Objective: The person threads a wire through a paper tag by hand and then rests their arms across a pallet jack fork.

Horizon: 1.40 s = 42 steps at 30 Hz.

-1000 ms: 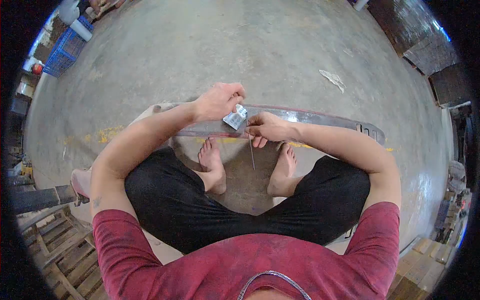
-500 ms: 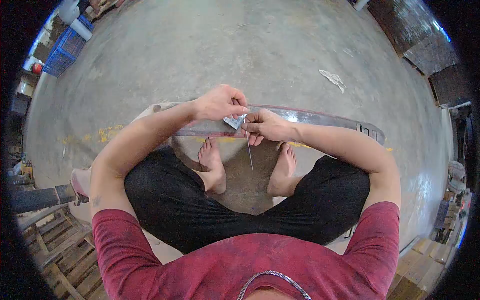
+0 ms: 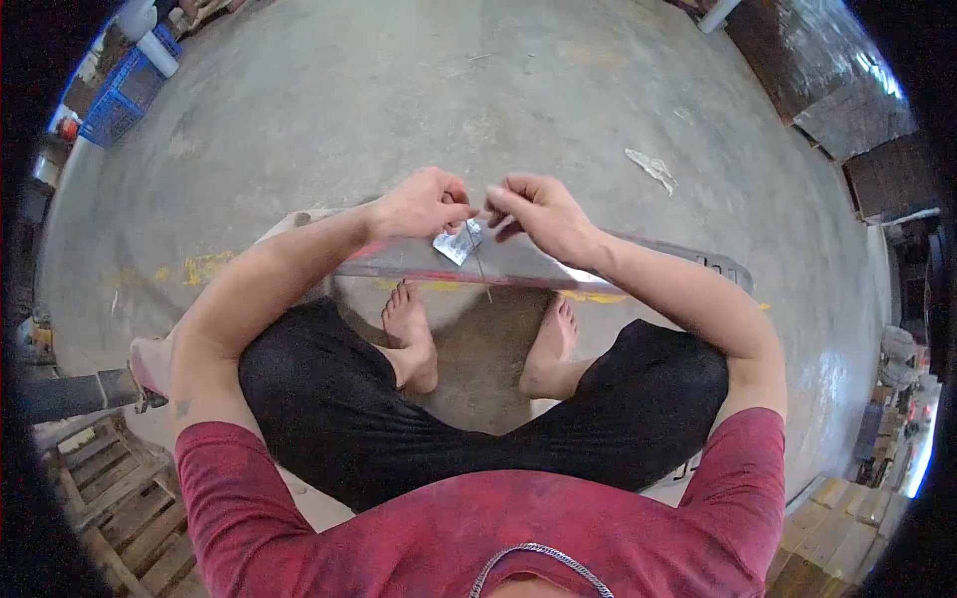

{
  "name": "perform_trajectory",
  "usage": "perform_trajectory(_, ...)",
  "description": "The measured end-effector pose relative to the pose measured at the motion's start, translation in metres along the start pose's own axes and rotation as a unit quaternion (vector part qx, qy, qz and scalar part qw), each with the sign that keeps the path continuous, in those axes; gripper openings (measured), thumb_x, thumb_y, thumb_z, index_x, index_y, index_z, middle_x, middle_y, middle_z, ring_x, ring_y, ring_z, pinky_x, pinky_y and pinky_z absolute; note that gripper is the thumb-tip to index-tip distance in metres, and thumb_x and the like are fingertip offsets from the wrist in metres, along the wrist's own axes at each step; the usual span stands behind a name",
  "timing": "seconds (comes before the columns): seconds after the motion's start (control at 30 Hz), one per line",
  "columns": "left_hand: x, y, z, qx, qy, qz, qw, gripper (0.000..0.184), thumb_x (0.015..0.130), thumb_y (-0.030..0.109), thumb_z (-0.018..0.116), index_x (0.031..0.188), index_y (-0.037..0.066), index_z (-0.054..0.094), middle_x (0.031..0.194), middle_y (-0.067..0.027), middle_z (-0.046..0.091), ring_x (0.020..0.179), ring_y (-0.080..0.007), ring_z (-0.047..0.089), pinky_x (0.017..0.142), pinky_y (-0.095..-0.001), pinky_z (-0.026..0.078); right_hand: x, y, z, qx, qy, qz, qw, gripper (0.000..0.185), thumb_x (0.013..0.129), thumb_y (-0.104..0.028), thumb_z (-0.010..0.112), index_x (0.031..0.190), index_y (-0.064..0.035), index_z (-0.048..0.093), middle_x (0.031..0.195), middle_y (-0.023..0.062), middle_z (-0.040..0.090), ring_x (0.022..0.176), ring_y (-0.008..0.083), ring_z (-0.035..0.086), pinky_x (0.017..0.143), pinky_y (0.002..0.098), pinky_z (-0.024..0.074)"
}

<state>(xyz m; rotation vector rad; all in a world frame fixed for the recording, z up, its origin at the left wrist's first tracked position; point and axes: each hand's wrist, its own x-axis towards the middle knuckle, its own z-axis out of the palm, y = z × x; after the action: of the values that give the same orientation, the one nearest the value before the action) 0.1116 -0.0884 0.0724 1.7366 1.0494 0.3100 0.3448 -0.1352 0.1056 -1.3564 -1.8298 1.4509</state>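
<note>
A thin metal rod (image 3: 479, 261) hangs from the fingertips of my left hand (image 3: 431, 202), which pinch its upper end. Close by on the right is my right hand (image 3: 533, 211), raised with its fingers curled and somewhat blurred; whether it touches the rod's top or holds anything small is hard to see. Below my left hand, a small silver-blue packet (image 3: 458, 244) lies on the long grey panel with reddish edges (image 3: 518, 267), partly behind the rod. The panel stretches across in front of my bare feet.
A crumpled white scrap (image 3: 652, 168) lies on the concrete floor ahead. Blue crates (image 3: 120, 105) stand at the far left, wrapped stacks (image 3: 842, 95) at the far right. Wooden pallets (image 3: 125, 508) are at lower left, cardboard boxes (image 3: 837, 528) at lower right.
My right hand has let go of the rod's shaft and risen up and to the right. The rod now hangs from my left hand. The whole view has shifted slightly.
</note>
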Motion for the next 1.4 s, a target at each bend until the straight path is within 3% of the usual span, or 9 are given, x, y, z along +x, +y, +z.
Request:
perform_trajectory(0.07, 0.001, 0.002, 0.003, 0.009, 0.014, 0.009, 1.000, 0.024, 0.090, 0.020, 0.069, 0.090, -0.004, 0.071, 0.073, -0.0088, 0.071, 0.067, -0.0143, 0.067, 0.063, -0.0322, 0.055, -0.009, -0.036, -0.006, 0.299, -0.005, -0.040, 0.953, 0.024, 0.104, -0.022, 0.056, 0.098, 0.0002, 0.063, 0.096, 0.0094, 0.065, 0.086, 0.0174, 0.064, 0.081, 0.0372, 0.0580)
perform_trajectory(0.3, 0.002, -0.052, 0.010, 0.102, 0.023, 0.070, 0.992, 0.028, 0.088, 0.026, 0.070, 0.090, -0.002, 0.071, 0.073, -0.0124, 0.071, 0.066, -0.0158, 0.067, 0.064, -0.0356, 0.053, -0.073, -0.153, -0.005, 0.457, -0.029, -0.271, 0.847, 0.033, 0.106, -0.031, 0.044, 0.107, 0.0009, 0.052, 0.125, 0.0221, 0.055, 0.108, 0.0299, 0.061, 0.085, 0.0483, 0.0576)
perform_trajectory(0.37, 0.011, -0.051, 0.005, 0.170, -0.006, 0.102, 0.980, 0.026, 0.089, 0.024, 0.071, 0.089, -0.002, 0.071, 0.074, -0.0116, 0.071, 0.066, -0.0149, 0.067, 0.063, -0.0346, 0.054, -0.111, -0.181, 0.012, 0.552, -0.111, -0.321, 0.761, 0.028, 0.099, -0.022, 0.052, 0.106, 0.0043, 0.059, 0.113, 0.0201, 0.061, 0.102, 0.0302, 0.062, 0.085, 0.0449, 0.0560)
perform_trajectory(0.4, 0.009, -0.039, 0.000, 0.199, -0.015, 0.079, 0.977, 0.037, 0.088, 0.035, 0.068, 0.085, -0.001, 0.071, 0.071, -0.0151, 0.068, 0.063, -0.0188, 0.065, 0.062, -0.0375, 0.052, -0.106, -0.179, 0.012, 0.432, -0.086, -0.444, 0.780, 0.029, 0.097, -0.024, 0.052, 0.099, 0.0038, 0.061, 0.102, 0.0188, 0.063, 0.095, 0.0281, 0.062, 0.080, 0.0396, 0.0518)
perform_trajectory(0.47, -0.002, -0.025, -0.011, 0.258, -0.026, 0.022, 0.966, 0.059, 0.087, 0.058, 0.061, 0.078, 0.000, 0.072, 0.066, -0.0222, 0.061, 0.057, -0.0265, 0.061, 0.061, -0.0434, 0.048, -0.116, -0.194, 0.031, 0.507, -0.121, -0.480, 0.705, 0.032, 0.096, -0.026, 0.052, 0.083, 0.0019, 0.063, 0.096, 0.0187, 0.063, 0.092, 0.0250, 0.060, 0.081, 0.0336, 0.0473)
perform_trajectory(0.53, -0.003, -0.025, -0.010, 0.121, -0.041, -0.031, 0.991, 0.047, 0.093, 0.041, 0.065, 0.092, -0.005, 0.073, 0.074, -0.0160, 0.071, 0.072, -0.0207, 0.068, 0.070, -0.0399, 0.052, -0.118, -0.197, 0.002, 0.485, -0.095, -0.488, 0.719, 0.032, 0.096, -0.026, 0.052, 0.083, 0.0019, 0.063, 0.095, 0.0185, 0.063, 0.092, 0.0249, 0.060, 0.081, 0.0336, 0.0474)
perform_trajectory(0.83, -0.001, -0.048, -0.013, 0.000, 0.014, -0.002, 1.000, 0.015, 0.090, 0.011, 0.072, 0.088, -0.003, 0.069, 0.075, -0.0092, 0.071, 0.066, -0.0127, 0.067, 0.060, -0.0286, 0.054, -0.127, -0.195, -0.003, 0.440, -0.104, -0.485, 0.749, 0.032, 0.097, -0.025, 0.051, 0.084, 0.0020, 0.062, 0.094, 0.0175, 0.063, 0.090, 0.0246, 0.061, 0.080, 0.0333, 0.0474)
perform_trajectory(0.93, -0.037, 0.008, 0.004, 0.042, 0.089, 0.041, 0.994, 0.016, 0.090, 0.011, 0.072, 0.086, -0.004, 0.068, 0.074, -0.0099, 0.071, 0.065, -0.0126, 0.067, 0.059, -0.0283, 0.054, -0.131, -0.193, -0.002, 0.437, -0.114, -0.470, 0.758, 0.031, 0.097, -0.025, 0.051, 0.085, 0.0020, 0.062, 0.093, 0.0172, 0.063, 0.089, 0.0245, 0.061, 0.080, 0.0332, 0.0474)
perform_trajectory(1.4, -0.008, -0.051, 0.010, -0.059, 0.025, -0.006, 0.998, 0.014, 0.092, 0.009, 0.071, 0.086, -0.003, 0.066, 0.075, -0.0086, 0.071, 0.065, -0.0120, 0.066, 0.059, -0.0281, 0.053, -0.141, -0.188, 0.000, 0.444, -0.165, -0.434, 0.767, 0.030, 0.098, -0.024, 0.051, 0.087, 0.0021, 0.062, 0.091, 0.0157, 0.063, 0.087, 0.0240, 0.061, 0.079, 0.0327, 0.0475)
